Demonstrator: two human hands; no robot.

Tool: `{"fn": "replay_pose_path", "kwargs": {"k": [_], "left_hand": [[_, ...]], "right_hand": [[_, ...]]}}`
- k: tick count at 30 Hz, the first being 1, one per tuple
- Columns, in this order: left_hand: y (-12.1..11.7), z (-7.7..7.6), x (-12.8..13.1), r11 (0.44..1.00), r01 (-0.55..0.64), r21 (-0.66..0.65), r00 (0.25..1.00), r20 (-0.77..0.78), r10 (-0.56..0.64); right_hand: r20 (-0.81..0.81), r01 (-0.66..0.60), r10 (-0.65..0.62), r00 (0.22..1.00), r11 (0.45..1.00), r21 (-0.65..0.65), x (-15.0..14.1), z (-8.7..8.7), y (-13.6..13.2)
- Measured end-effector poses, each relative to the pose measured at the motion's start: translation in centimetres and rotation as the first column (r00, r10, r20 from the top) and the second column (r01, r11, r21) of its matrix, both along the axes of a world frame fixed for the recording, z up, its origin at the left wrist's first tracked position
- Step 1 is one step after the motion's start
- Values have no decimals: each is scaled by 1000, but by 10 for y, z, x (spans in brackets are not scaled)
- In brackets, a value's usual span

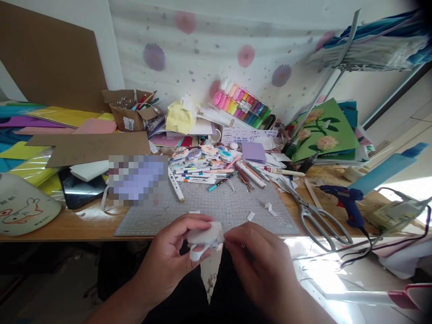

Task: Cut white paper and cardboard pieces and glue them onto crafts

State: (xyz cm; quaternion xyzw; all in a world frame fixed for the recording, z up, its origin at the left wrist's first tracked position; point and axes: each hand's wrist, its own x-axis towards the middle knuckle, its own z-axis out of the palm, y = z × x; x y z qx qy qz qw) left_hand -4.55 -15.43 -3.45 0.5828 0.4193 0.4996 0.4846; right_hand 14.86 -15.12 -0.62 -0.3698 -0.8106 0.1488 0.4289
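Just off the table's front edge, my left hand (172, 254) grips a white rounded piece (203, 235), perhaps layered paper, between thumb and fingers. A narrow white strip (196, 253) curls off its lower side by my left thumb. My right hand (258, 256) is closed in a pinch at the right edge of the same piece; its fingertips partly hide what they pinch. Below the piece shows a pale pointed shape (209, 274) with dark marks; whether it is joined to the piece I cannot tell. Small white scraps (270, 209) lie on the grey cutting mat (202, 211) beyond my hands.
Markers (175, 184) and round paper cutouts (194, 155) crowd the mat's far side. Right of it lie large scissors (317, 218) and a blue glue gun (349, 200) with its cable. A cardboard box (124, 117), coloured sheets (23, 153) and a white container (27, 207) stand left.
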Motion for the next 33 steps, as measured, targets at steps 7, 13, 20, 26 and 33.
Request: {"fn": "replay_pose_path", "kwargs": {"k": [7, 13, 20, 26, 33], "left_hand": [[-1, 4, 3, 999, -30, -19, 999, 10, 30], [-1, 6, 3, 999, -27, -41, 1000, 7, 28], [1, 11, 6, 965, 32, -260, 986, 168, 13], [-2, -3, 14, 887, 105, -449, 890, 441, 118], [5, -15, 17, 822, 122, -556, 809, 536, 243]], "right_hand": [[-70, -35, 30, 997, 997, -64, 0, -2, 0], [-51, -100, 94, 994, 987, -124, 1, 1, -2], [-197, -98, 77, 977, 990, -99, 31, 4, 9], [-188, 211, -228, 955, 972, -104, 71, -27, 18], [95, 478, -476, 874, 878, 0, 114, -57, 34]]}}
